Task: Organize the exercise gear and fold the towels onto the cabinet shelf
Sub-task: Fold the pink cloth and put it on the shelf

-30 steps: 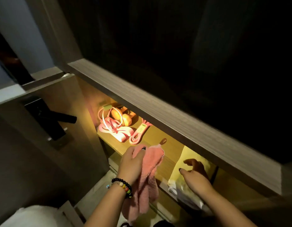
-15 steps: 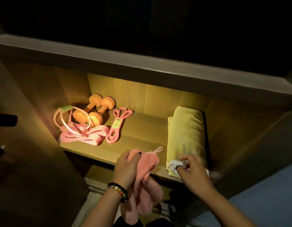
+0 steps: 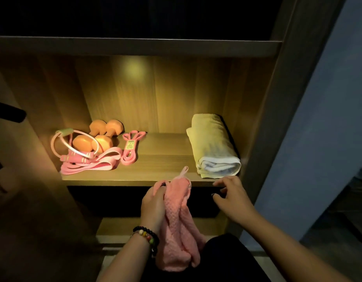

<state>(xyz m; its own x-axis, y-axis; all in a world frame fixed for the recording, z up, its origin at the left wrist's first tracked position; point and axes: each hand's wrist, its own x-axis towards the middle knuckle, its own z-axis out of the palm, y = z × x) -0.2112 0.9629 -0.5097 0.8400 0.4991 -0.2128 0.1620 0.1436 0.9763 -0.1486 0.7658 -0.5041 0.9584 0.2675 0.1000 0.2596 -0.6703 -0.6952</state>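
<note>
While the left hand (image 3: 152, 204) grips the pink towel (image 3: 179, 224) hanging lengthwise below the shelf (image 3: 135, 177) edge, the right hand (image 3: 232, 197), fingers spread and empty, hovers nearer at its three o'clock.

My left hand (image 3: 152, 204) grips the pink towel (image 3: 179, 224) below the shelf (image 3: 155, 159); my right hand (image 3: 233, 197) hovers open beside the folded yellow towel (image 3: 213, 143)

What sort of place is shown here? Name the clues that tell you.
Probably a home storage cabinet, perhaps a wardrobe: a lit wooden shelf holds orange dumbbells, a folded yellow towel and pink resistance bands.
</note>
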